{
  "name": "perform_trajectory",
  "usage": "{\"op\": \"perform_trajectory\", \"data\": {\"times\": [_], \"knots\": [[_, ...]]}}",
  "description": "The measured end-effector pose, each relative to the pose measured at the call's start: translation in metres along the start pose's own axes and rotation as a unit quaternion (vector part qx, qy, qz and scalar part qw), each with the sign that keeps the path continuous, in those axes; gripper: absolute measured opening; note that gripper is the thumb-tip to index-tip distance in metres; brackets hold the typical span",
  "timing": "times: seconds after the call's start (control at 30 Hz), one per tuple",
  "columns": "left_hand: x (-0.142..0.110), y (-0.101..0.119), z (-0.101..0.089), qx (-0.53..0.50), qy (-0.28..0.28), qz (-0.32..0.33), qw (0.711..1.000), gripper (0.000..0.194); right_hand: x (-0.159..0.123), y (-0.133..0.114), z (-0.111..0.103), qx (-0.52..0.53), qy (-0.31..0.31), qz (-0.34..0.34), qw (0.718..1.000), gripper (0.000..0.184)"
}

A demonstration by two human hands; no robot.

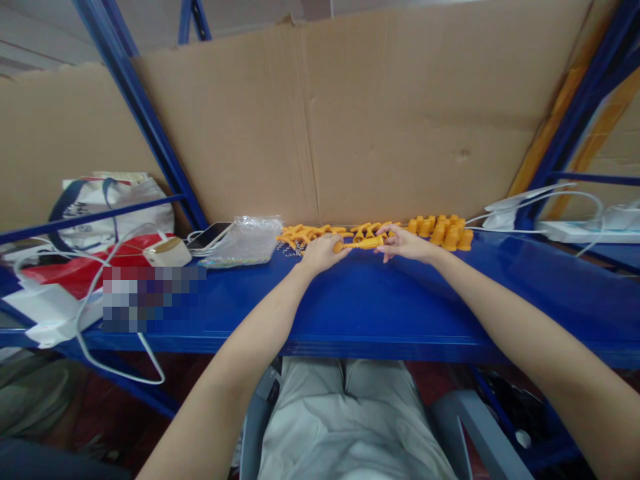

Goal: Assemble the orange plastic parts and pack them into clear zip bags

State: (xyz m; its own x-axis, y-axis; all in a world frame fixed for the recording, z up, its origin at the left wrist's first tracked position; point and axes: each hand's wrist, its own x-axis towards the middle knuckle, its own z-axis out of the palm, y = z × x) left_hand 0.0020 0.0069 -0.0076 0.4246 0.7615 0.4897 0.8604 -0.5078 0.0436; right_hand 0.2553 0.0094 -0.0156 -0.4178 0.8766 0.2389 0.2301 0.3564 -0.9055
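Note:
A yellow plastic piece (367,244) with a round end and a ridged shaft is stretched between my two hands, above the back of the blue table. My left hand (319,255) is closed around its round end. At the other end, the thumb and fingers of my right hand (404,244) pinch the wider part. Whether it is one part or two joined ones, I cannot tell. Behind my left hand lies a heap of yellow branching parts (300,233). Small metal bits (290,251) are scattered beside that heap. Several yellow cup-shaped parts (453,235) stand in rows right of my right hand.
A clear plastic bag (245,243) and a phone (213,235) lie on the left of the blue table (360,303). Further left are white cables, a charger (167,252) and a red bag (80,270). A cardboard sheet (390,120) closes off the back. A power strip (585,231) sits at right.

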Motion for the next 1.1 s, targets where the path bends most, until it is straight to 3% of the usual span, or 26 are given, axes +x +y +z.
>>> {"op": "perform_trajectory", "data": {"times": [0.13, 0.37, 0.47, 0.53, 0.7, 0.83, 0.93, 1.0, 1.1], "knots": [[-0.001, 0.002, 0.001, 0.014, 0.017, 0.0, 1.0, 0.032, -0.006, -0.012, 0.005, -0.002, 0.002, 0.046, 0.999, 0.034], [-0.002, 0.004, 0.0, 0.011, 0.026, -0.004, 1.0, 0.032, -0.007, -0.022, 0.014, -0.026, 0.051, 0.122, 0.991, 0.044], [-0.001, 0.006, -0.002, 0.013, 0.018, -0.007, 1.0, 0.032, -0.008, -0.02, 0.007, 0.001, 0.009, 0.118, 0.993, 0.027], [-0.001, 0.006, -0.002, 0.017, 0.015, -0.008, 1.0, 0.032, -0.009, -0.016, 0.003, 0.025, -0.017, 0.102, 0.994, 0.032], [-0.001, 0.006, -0.004, 0.032, 0.016, -0.006, 0.999, 0.032, -0.007, -0.01, 0.007, 0.043, -0.002, 0.077, 0.996, 0.025], [-0.002, 0.005, -0.005, 0.039, 0.02, -0.002, 0.999, 0.033, -0.002, -0.01, 0.016, 0.04, 0.017, 0.126, 0.991, 0.051], [-0.001, 0.004, -0.003, 0.031, 0.022, -0.006, 0.999, 0.033, 0.0, -0.012, 0.018, 0.037, 0.017, 0.163, 0.986, 0.06], [0.0, 0.003, -0.002, 0.024, 0.02, -0.01, 0.999, 0.033, -0.001, -0.012, 0.015, 0.054, -0.003, 0.172, 0.984, 0.051], [0.0, 0.001, 0.0, 0.021, 0.012, -0.016, 1.0, 0.034, -0.006, -0.012, 0.009, 0.083, -0.015, 0.15, 0.985, 0.022]]}}
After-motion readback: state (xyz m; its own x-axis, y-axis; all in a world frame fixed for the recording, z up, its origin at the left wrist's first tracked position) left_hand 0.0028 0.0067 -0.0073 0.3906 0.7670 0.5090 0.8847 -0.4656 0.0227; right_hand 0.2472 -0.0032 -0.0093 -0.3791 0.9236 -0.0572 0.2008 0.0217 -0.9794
